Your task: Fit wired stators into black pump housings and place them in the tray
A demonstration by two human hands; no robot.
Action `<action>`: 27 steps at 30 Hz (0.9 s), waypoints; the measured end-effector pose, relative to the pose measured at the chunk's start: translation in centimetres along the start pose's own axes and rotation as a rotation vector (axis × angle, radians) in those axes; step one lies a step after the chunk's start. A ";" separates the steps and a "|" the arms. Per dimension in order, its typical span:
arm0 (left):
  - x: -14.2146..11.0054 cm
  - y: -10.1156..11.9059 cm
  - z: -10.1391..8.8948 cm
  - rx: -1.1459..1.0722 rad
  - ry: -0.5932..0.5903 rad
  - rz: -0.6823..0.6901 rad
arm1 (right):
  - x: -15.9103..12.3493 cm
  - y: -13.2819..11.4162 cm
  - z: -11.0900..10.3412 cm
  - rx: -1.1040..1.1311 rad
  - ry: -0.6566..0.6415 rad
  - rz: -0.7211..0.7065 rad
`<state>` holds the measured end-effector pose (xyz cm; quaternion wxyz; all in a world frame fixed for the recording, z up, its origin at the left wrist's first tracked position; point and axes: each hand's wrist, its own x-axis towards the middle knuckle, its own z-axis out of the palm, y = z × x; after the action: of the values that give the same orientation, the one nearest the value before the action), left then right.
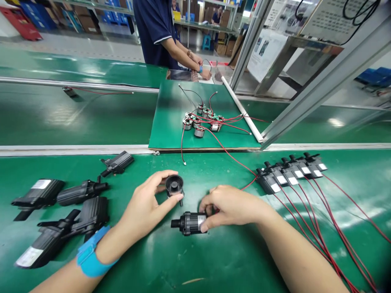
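Between the thumb and fingers of my left hand [149, 199] is a round black pump cover [174, 185], its hollow cup side facing up. My right hand [227, 205] is closed on a small black water pump [192, 223] with a white label, lying on its side just above or on the green bench; its nozzle points left. A blue wrist strap [94, 254] is around my left wrist. Part of the pump's rear end is hidden by my right fingers.
Several black pumps [82, 193] lie at the left. A row of labelled pumps with red wires [290, 173] stands at the right. Motor stators [199, 131] with red leads sit on a raised green board [171, 134]. A metal post [320, 77] slants at right; a co-worker [155, 32] stands beyond.
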<state>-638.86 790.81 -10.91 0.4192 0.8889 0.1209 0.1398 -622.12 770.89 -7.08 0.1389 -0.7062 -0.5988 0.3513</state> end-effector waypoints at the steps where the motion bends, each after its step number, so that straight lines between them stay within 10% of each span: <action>1: -0.1 0.1 0.5 -0.041 -0.025 -0.003 | 0.3 0.3 -0.4 -0.022 0.113 -0.005; 5: -0.5 0.1 1.4 -0.034 -0.087 0.035 | 3.4 2.2 -3.5 -0.230 0.809 0.102; 7: -0.6 0.1 1.4 -0.005 -0.078 0.052 | 5.8 3.5 -5.5 -0.273 0.940 0.144; 15: -0.6 -0.3 1.4 0.016 -0.064 0.091 | 10.1 5.3 -7.1 -0.214 0.889 0.237; 27: -0.7 -0.1 1.9 -0.026 0.020 0.063 | 1.4 -2.7 -2.4 -0.021 0.844 -0.068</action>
<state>-638.85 789.29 -12.26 0.4248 0.8854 0.0953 0.1630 -622.45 773.38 -4.13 0.3762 -0.7693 -0.5161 0.0202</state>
